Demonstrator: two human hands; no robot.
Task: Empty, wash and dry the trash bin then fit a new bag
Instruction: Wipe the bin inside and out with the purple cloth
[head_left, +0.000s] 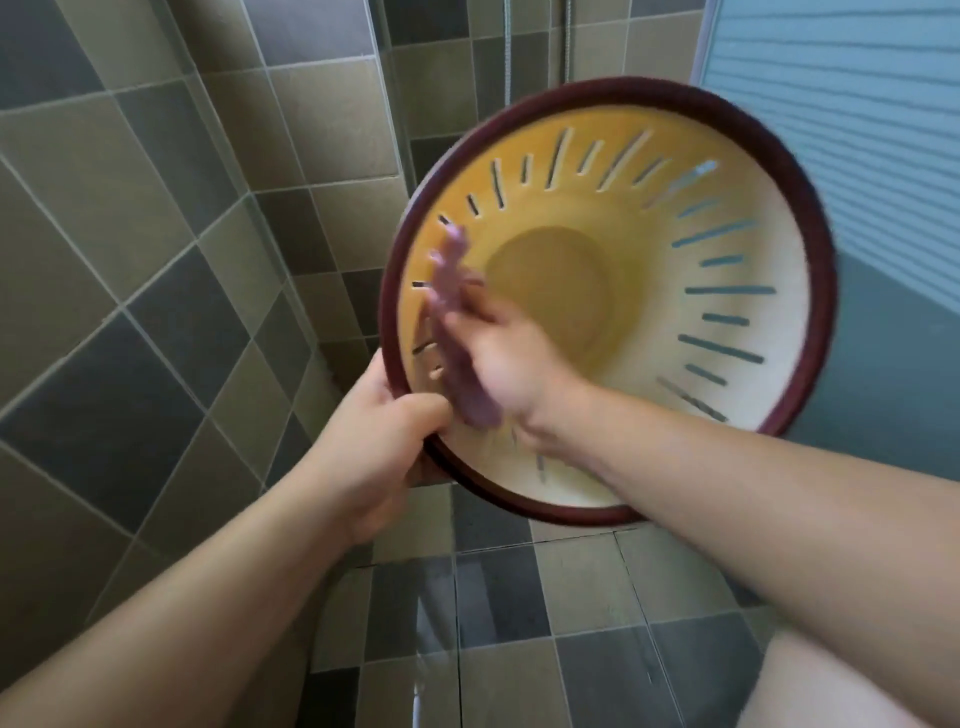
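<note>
Left hand (382, 441) grips the slotted yellow plastic bin's (675, 322) maroon rim; right hand (498, 353) clutches a blurred purple cloth (457, 332) inside.

- A round cream-yellow plastic trash bin (675, 249) with slotted walls and a dark red rim is held tilted, its open mouth facing the camera.
- The left hand (379, 441) grips the rim at its lower left.
- The right hand (498, 358) reaches inside, holding a blurred purple cloth (457, 332) against the inner wall.
- Grey and olive tiled walls (156, 208) and a tiled floor (571, 597) surround them.
</note>
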